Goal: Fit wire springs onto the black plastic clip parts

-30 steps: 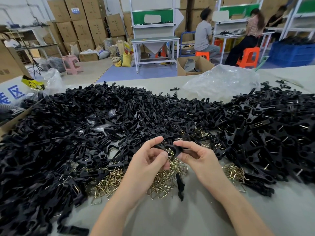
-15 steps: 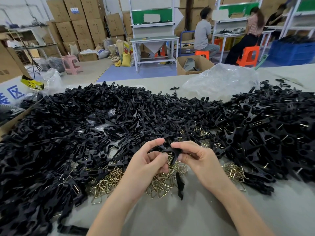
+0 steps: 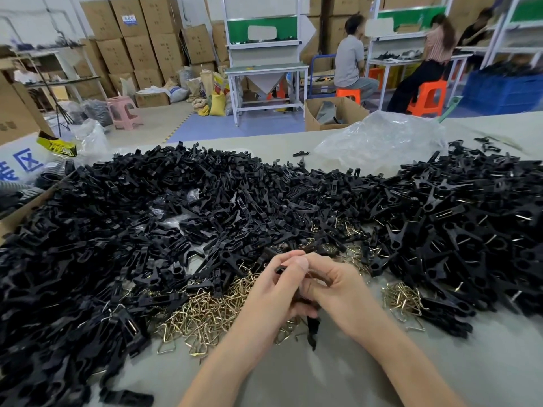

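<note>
My left hand point(image 3: 274, 292) and my right hand point(image 3: 340, 292) are pressed together over the table, both closed on one black clip part point(image 3: 313, 330) whose lower end sticks out below my fingers. Most of that part is hidden by my fingers, and I cannot tell whether a spring is on it. Brass-coloured wire springs point(image 3: 202, 315) lie in a loose heap just under and left of my hands, with a smaller bunch of springs point(image 3: 402, 299) to the right. A large pile of black clip parts point(image 3: 141, 224) covers the table to the left and behind.
A second mound of black clips point(image 3: 458, 230), some showing wire, fills the right side. A crumpled clear plastic bag point(image 3: 379, 139) lies behind it. A cardboard box edge point(image 3: 17, 212) borders the far left. People sit at workbenches in the background.
My hands have closed in against each other; my left thumb now lies over my right fingers. The clip part that showed between my fingertips is now mostly covered.
</note>
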